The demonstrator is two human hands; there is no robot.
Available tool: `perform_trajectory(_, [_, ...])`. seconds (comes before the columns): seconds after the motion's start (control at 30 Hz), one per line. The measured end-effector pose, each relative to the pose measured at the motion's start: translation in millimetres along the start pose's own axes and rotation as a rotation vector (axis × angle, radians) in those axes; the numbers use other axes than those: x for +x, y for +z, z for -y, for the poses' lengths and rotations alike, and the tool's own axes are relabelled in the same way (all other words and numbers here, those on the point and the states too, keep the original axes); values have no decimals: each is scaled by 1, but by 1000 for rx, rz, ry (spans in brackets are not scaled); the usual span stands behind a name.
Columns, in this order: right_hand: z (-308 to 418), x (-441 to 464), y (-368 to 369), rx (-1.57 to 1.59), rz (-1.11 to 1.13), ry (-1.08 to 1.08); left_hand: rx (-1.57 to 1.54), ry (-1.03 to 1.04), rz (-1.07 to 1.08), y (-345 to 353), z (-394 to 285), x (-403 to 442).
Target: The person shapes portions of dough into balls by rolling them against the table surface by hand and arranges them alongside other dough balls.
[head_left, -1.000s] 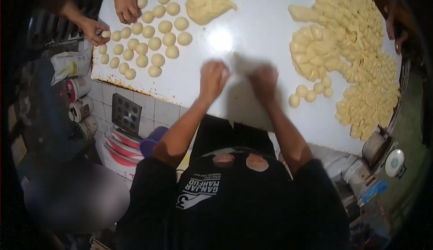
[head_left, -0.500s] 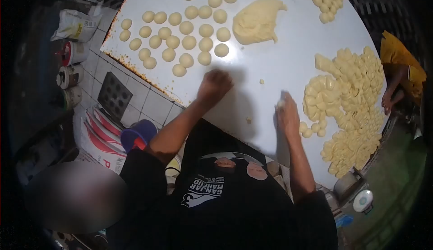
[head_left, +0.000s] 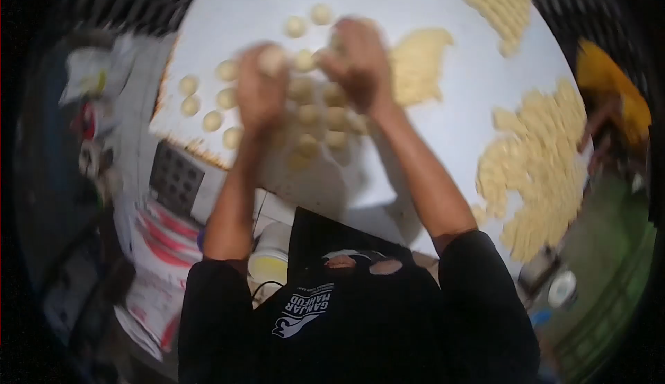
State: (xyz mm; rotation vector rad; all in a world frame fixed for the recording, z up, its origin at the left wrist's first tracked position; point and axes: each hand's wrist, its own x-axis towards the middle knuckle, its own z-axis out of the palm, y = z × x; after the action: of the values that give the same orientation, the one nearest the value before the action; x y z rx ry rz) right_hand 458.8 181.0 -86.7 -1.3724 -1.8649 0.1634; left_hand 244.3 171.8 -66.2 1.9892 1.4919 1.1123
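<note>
Blurred by motion, my left hand is over the left part of the white table, its fingers curled about a pale dough ball. My right hand is over the group of dough balls, thumb apart from bent fingers; blur hides whether it holds one. A separate dough ball shows between the hands. More round balls lie around and below them, some hidden by my hands and forearms. Just right of my right hand is a large flat lump of dough.
Many shaped dough pieces cover the table's right side, with more rows at the far right. Another person in a yellow garment is beyond the right edge. A dark tray with round hollows and a white bucket are below the table's left edge.
Both hands have moved forward and left from the near part of the table to the dough balls. A ball now shows in my left hand. The camera view has shifted slightly.
</note>
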Motion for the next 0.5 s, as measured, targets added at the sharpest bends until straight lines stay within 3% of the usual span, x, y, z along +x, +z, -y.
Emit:
perform_trajectory(0.07, [40, -73, -27, 184, 8, 240, 69, -31, -110, 14, 31, 39])
perform_trajectory(0.13, [79, -143, -70, 82, 194, 211, 740, 253, 194, 39, 102, 37])
perform_trajectory(0.17, [98, -173, -94, 92, 140, 245, 686, 306, 215, 55, 60, 31])
perform_trajectory(0.23, [104, -256, -136, 36, 258, 241, 400, 505, -3, 66, -59, 7])
perform_trajectory(0.27, [104, -313, -152, 88, 309, 452, -98, 151, 143, 92, -105, -36])
perform_trajectory(0.3, [99, -361, -174, 149, 356, 648, -199, -16, 435, 108, -142, -73])
perform_trajectory(0.33, [105, -362, -223, -94, 272, 596, -336, 251, 457, 140, -174, -117])
perform_trajectory(0.37, [93, -410, -251, 24, 62, 666, -178, 143, 795, 159, -204, -167])
perform_trajectory(0.4, [79, -446, -274, -194, 20, 693, -478, 427, 796, 178, -241, -203])
perform_trajectory(0.43, [69, -456, -306, -245, -72, 851, -429, 475, 815, 193, -276, -241])
perform_trajectory(0.47, [62, -455, -334, -293, -163, 1010, -349, 381, 911, 211, -292, -279])
perform_trajectory(0.5, [52, -454, -351, -370, -171, 925, -315, 309, 924, 228, -304, -305])
